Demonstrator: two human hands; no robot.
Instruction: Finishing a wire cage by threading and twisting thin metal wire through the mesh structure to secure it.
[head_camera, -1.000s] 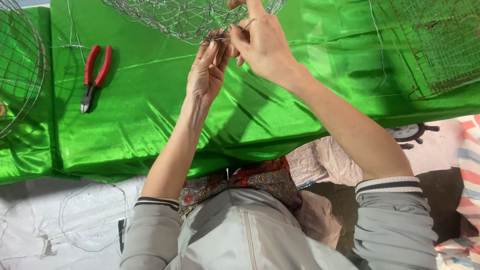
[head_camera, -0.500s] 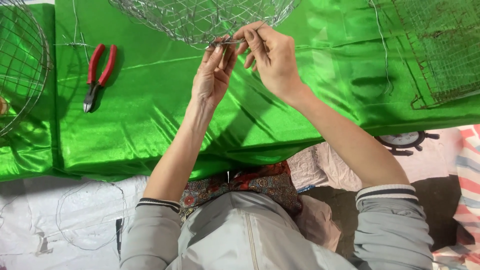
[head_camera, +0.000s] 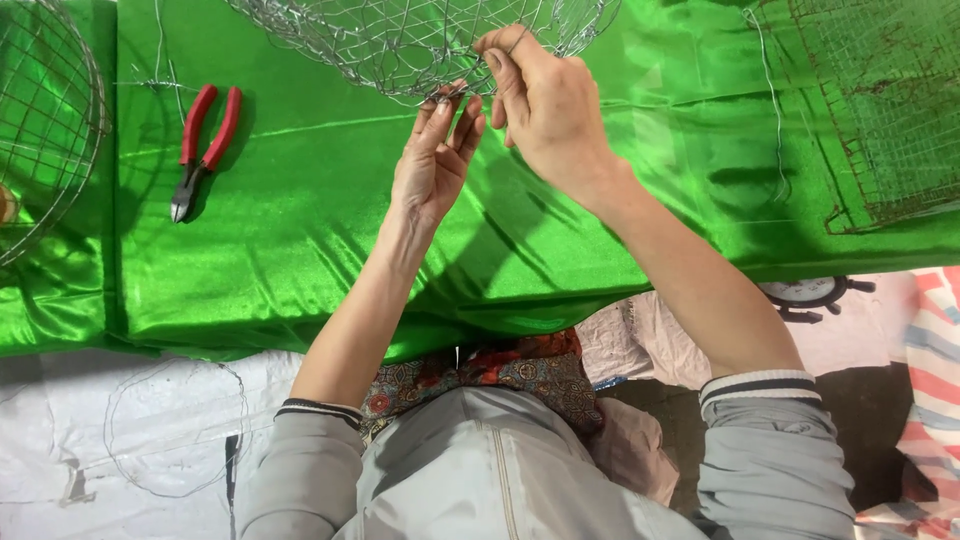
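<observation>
Red pliers (head_camera: 203, 145) left of hands (head_camera: 490, 130)

A shiny green cloth (head_camera: 300, 260) covers the surface and hangs creased over its near edge, lit by strong sunlight that throws hard shadows across it. Below the cloth on the left lies white sheeting (head_camera: 90, 450) on the floor, with a loop of thin wire (head_camera: 175, 430) resting on it. Below the cloth on the right sit pale pink fabric (head_camera: 640, 350), a small dark clock (head_camera: 810, 295) and a striped red, white and blue mat (head_camera: 930, 370).
</observation>
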